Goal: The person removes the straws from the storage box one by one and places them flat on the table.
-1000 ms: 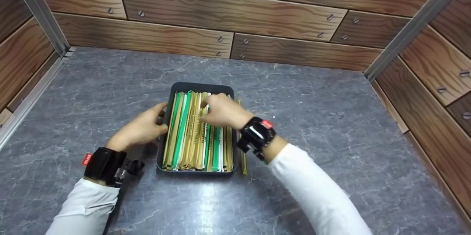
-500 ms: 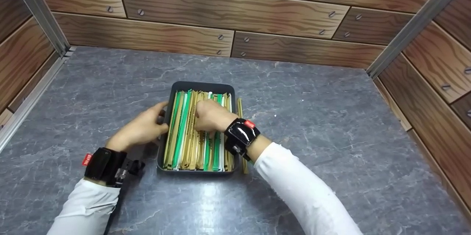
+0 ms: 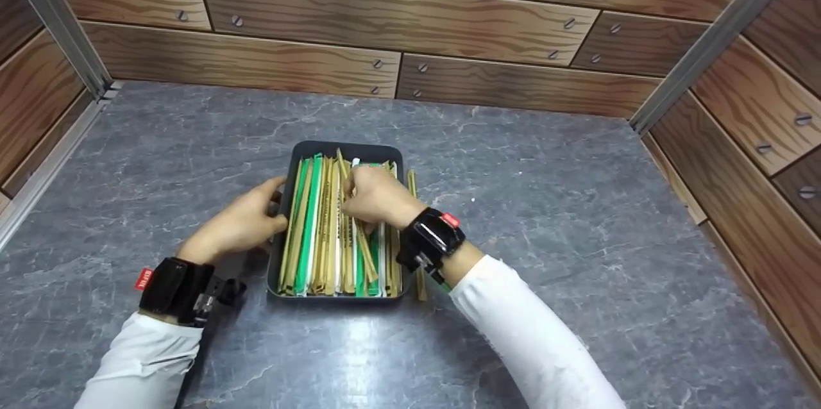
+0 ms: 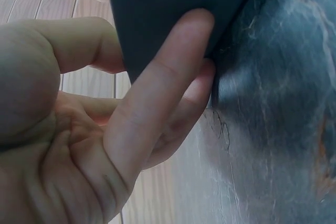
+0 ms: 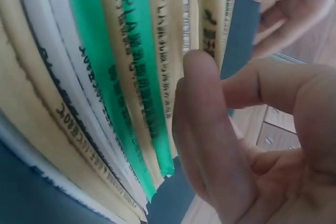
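A dark rectangular box (image 3: 375,151) holds a row of paper-wrapped drinking straws (image 3: 314,223) in tan, green and white. Over its right half, my right hand (image 3: 380,196) pinches a tan wrapped straw (image 3: 367,255) between thumb and fingers. That straw lies slanted across the others, its far end raised. My left hand (image 3: 240,223) touches the box's left side; in the left wrist view its extended fingers (image 4: 178,45) lie against the outer wall (image 4: 152,14). Printed lettering shows on several wrappers (image 5: 139,72) in the right wrist view.
One loose tan straw (image 3: 420,284) lies on the grey marbled table (image 3: 545,223), along the box's right side. Wood-patterned panels (image 3: 308,5) stand at the back and on both sides.
My right hand dipped left into the straws, then came back up slightly right. A tan straw now slants from its fingers. The left hand has stayed at the box.
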Demonstrator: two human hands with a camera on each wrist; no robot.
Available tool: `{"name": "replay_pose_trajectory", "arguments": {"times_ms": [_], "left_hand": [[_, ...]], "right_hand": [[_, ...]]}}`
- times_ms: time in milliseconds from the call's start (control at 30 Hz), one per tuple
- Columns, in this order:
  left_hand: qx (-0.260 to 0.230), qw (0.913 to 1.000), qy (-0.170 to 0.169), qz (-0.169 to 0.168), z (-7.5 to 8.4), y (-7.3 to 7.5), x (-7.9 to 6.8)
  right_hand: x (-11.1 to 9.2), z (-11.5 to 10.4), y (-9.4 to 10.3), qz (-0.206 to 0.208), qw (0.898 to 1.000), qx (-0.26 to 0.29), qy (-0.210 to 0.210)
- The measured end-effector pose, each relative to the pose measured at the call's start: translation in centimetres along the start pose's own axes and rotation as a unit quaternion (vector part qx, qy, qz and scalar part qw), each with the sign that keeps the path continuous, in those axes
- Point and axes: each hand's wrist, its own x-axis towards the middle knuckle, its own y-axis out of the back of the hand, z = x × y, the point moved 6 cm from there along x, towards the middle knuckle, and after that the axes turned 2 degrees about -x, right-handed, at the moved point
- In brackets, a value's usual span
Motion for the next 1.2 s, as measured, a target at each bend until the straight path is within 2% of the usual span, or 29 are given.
{"name": "replay_pose_trajectory", "arguments": {"times_ms": [100, 167, 267, 333, 467, 567, 700, 967, 1200], "left_hand": [[0.0, 1.0, 0.0, 0.0, -0.1, 0.0, -0.1], [0.002, 1.0, -0.005, 0.002, -0.2, 0.0, -0.1], [0.011, 0.9999, -0.011, 0.006, -0.3, -0.2, 0.0], [0.015, 0.9998, -0.011, 0.008, -0.4, -0.3, 0.0], [0.01, 0.9999, -0.003, 0.008, -0.5, -0.4, -0.1], [0.006, 1.0, 0.001, 0.006, -0.6, -0.3, -0.1], [0.007, 1.0, -0.001, 0.005, -0.5, -0.2, -0.1], [0.001, 1.0, -0.003, 0.007, -0.4, -0.1, 0.0], [-0.001, 0.9998, -0.013, 0.015, -0.1, 0.1, 0.0]], "right_hand": [[-1.0, 0.0, 0.8, 0.019, 0.998, 0.056, 0.011], [-2.0, 0.2, 1.6, 0.032, 0.992, 0.116, 0.021], [-3.7, 1.0, 3.1, 0.066, 0.974, 0.215, 0.039], [-5.0, 2.0, 4.3, 0.092, 0.959, 0.262, 0.052], [-7.2, 4.9, 6.4, 0.137, 0.942, 0.303, 0.051], [-8.2, 7.4, 7.1, 0.157, 0.936, 0.313, 0.023], [-8.3, 10.1, 6.8, 0.16, 0.938, 0.308, -0.02], [-7.0, 13.2, 4.5, 0.113, 0.948, 0.29, -0.07], [-5.9, 14.3, 2.7, 0.079, 0.966, 0.229, -0.094]]}}
